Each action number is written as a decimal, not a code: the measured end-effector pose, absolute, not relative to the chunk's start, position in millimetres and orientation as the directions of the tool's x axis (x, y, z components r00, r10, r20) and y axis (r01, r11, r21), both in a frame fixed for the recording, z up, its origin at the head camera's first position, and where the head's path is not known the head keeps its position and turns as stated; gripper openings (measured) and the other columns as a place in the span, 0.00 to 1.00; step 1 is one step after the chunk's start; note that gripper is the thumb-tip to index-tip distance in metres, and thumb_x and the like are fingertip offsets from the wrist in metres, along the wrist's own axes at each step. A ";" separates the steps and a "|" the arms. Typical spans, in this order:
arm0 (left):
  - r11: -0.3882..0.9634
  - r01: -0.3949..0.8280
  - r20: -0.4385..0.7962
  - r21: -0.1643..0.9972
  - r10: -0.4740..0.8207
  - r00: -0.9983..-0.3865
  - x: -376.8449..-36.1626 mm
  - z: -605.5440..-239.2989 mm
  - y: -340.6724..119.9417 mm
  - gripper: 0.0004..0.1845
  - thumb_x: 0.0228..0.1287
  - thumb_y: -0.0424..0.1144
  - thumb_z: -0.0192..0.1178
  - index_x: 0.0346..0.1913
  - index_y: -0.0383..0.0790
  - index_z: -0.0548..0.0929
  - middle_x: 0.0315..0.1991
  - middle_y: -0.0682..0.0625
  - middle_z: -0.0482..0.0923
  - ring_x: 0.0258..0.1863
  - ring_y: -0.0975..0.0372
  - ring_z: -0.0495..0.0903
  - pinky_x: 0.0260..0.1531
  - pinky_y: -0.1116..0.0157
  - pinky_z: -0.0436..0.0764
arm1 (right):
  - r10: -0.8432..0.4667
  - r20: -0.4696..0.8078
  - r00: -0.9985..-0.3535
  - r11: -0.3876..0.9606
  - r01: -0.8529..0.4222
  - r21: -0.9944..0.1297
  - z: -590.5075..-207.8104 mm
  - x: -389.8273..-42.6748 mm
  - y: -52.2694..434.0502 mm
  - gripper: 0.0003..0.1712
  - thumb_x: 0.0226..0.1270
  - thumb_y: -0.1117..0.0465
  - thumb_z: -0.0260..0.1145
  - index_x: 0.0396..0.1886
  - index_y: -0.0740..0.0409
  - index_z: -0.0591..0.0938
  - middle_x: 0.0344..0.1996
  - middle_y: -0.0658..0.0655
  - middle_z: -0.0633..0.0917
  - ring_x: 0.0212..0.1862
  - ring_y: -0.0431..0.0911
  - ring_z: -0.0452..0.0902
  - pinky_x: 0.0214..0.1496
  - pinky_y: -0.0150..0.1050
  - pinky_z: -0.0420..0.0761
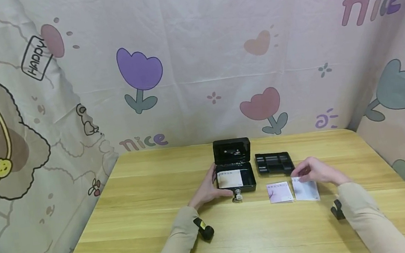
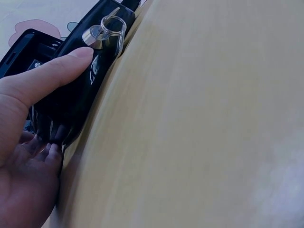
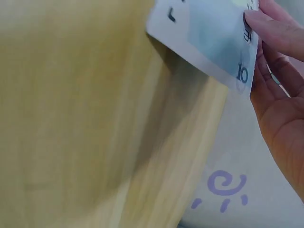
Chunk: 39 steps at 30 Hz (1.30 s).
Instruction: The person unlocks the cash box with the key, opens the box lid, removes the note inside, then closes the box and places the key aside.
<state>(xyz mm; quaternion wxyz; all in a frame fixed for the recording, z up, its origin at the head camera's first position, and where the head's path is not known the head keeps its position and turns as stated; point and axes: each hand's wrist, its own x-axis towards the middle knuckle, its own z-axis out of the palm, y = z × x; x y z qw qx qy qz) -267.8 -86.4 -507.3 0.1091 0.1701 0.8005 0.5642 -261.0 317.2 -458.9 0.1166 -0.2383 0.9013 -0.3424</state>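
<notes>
**Hands at cash box and banknote**

Left hand [image 1: 207, 189] is gripping the open cash box [image 1: 234, 177] front-left — thumb beside the lock. Right hand [image 1: 315, 171] is pinching the banknote [image 1: 305, 189] — lying right of the box, on the counter [image 1: 130, 223].

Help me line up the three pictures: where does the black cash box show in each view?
Head: the cash box stands open at mid-table, the left hand on its front left corner.
Left wrist: its black front fills the upper left, the thumb pressed beside the lock.
Right wrist: not in view; only a banknote held by the right hand.
Shared landmark: the wooden table.
</notes>
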 end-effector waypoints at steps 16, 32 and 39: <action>0.292 0.153 0.022 0.944 0.407 -0.913 -268.7 -505.8 -86.2 0.69 0.47 0.35 0.80 0.81 0.33 0.37 0.82 0.36 0.39 0.81 0.43 0.47 0.81 0.50 0.50 | -0.512 0.001 -0.859 0.663 -0.396 -0.635 -469.3 -258.0 306.4 0.13 0.52 0.76 0.70 0.39 0.65 0.90 0.36 0.61 0.90 0.35 0.42 0.82 0.37 0.28 0.81; 0.291 0.160 0.030 0.943 0.406 -0.914 -267.8 -508.1 -86.3 0.69 0.47 0.37 0.81 0.81 0.34 0.37 0.82 0.36 0.38 0.81 0.42 0.46 0.81 0.49 0.51 | -0.480 0.050 -0.876 0.716 -0.424 -0.555 -475.1 -254.4 301.8 0.13 0.51 0.77 0.71 0.36 0.62 0.90 0.37 0.60 0.90 0.37 0.44 0.83 0.40 0.30 0.82; 0.297 0.157 0.025 0.942 0.405 -0.914 -267.8 -508.3 -86.3 0.69 0.47 0.37 0.80 0.81 0.34 0.38 0.83 0.37 0.38 0.81 0.43 0.46 0.81 0.50 0.51 | -0.485 0.059 -0.872 0.714 -0.434 -0.549 -475.0 -253.9 301.7 0.13 0.50 0.76 0.71 0.36 0.61 0.90 0.36 0.59 0.90 0.36 0.42 0.82 0.38 0.28 0.81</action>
